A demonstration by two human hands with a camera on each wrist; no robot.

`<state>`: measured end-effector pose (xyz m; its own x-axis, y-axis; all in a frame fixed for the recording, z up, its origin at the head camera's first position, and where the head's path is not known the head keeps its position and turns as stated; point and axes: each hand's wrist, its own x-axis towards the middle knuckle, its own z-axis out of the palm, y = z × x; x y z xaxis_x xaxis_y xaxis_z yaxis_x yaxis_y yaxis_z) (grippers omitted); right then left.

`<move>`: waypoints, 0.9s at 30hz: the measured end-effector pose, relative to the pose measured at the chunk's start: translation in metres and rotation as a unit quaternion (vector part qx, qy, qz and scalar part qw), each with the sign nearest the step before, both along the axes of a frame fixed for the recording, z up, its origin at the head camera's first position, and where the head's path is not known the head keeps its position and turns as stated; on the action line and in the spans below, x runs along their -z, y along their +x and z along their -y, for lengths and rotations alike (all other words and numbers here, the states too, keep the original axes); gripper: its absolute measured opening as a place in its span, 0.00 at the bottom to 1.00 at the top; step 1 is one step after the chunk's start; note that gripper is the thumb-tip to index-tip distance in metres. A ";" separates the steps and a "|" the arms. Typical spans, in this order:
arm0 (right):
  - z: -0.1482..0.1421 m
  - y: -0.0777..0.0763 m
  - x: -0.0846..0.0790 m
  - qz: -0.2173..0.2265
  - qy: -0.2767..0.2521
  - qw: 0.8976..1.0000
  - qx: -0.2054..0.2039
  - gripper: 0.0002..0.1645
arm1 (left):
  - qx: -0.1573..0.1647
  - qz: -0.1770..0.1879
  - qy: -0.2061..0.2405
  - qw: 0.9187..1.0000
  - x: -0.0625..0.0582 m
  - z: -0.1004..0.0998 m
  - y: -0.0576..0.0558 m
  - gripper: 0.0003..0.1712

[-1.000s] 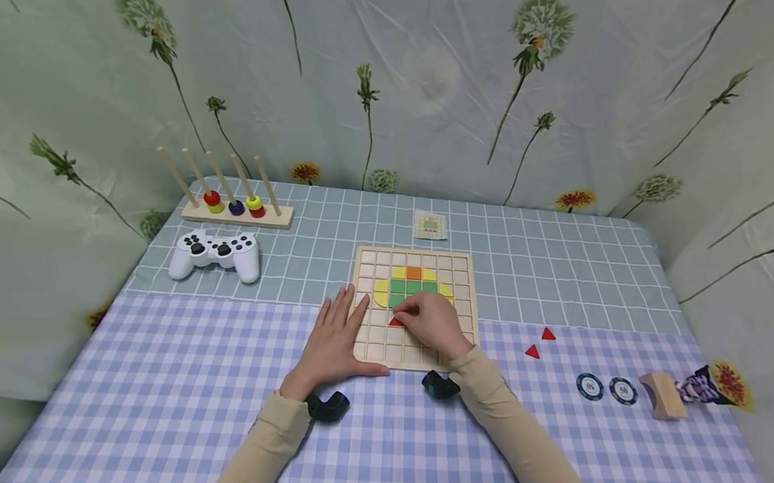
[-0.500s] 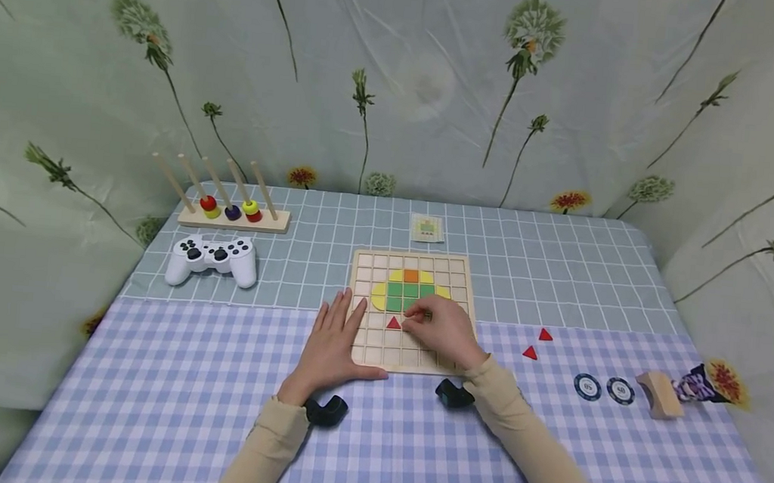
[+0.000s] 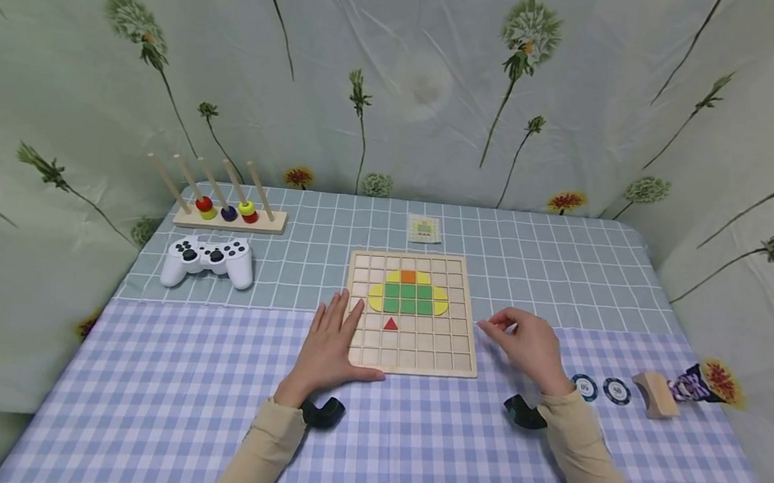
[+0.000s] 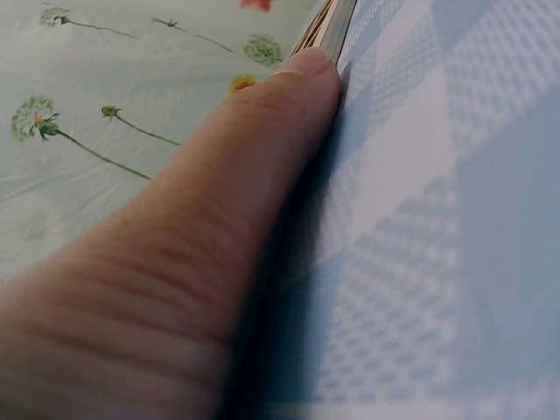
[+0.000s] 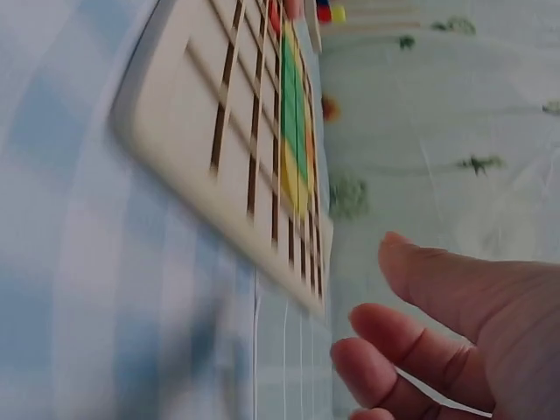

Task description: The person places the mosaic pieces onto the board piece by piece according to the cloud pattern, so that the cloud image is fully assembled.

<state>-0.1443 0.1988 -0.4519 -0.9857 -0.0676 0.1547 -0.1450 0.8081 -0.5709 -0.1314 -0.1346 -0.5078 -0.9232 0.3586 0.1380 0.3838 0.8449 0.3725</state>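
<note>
A wooden grid board (image 3: 443,348) lies in the middle of the table. Set in it are several green squares (image 3: 408,292), yellow round-edged pieces (image 3: 441,307), an orange square (image 3: 408,276) and one red triangle (image 3: 390,324). My left hand (image 3: 326,347) rests with straight fingers over the board's left side, its thumb (image 4: 297,96) along the front edge. To the right of the board is my right hand (image 3: 525,347), fingers loosely bent. In the right wrist view its thumb (image 5: 437,280) and fingers are apart and hold nothing. The hand hides the spot where two loose red triangles lay.
Behind the board lies a small pattern card (image 3: 424,229). A white game controller (image 3: 208,260) and a peg stand (image 3: 266,222) with coloured beads are at the back left. Two round chips (image 3: 617,391), a wooden arch block (image 3: 656,395) and a purple packet (image 3: 692,386) lie at the right.
My right hand has let go of the red triangle on the board and moved right, off the board, over the loose triangles. My left hand stays at the board.
</note>
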 end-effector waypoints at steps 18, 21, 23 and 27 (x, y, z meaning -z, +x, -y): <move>-0.047 0.027 0.008 0.069 0.071 0.991 0.089 0.20 | 0.002 -0.005 -0.001 1.000 0.002 0.002 -0.001 0.73; -0.048 0.027 0.010 0.072 0.078 0.991 0.087 0.20 | -0.001 -0.001 -0.002 1.000 0.001 0.002 -0.001 0.73; -0.048 0.027 0.011 0.072 0.083 0.990 0.089 0.19 | -0.001 0.000 -0.002 1.000 0.002 0.002 -0.002 0.73; -0.048 0.028 0.012 0.070 0.085 0.989 0.094 0.18 | 0.000 -0.002 -0.001 1.000 0.001 0.001 -0.001 0.73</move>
<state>-0.1167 0.2466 -0.4642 -0.9943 0.1049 0.0180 0.0872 0.8995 -0.4281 -0.1325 -0.1356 -0.5093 -0.9226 0.3591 0.1406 0.3854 0.8455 0.3695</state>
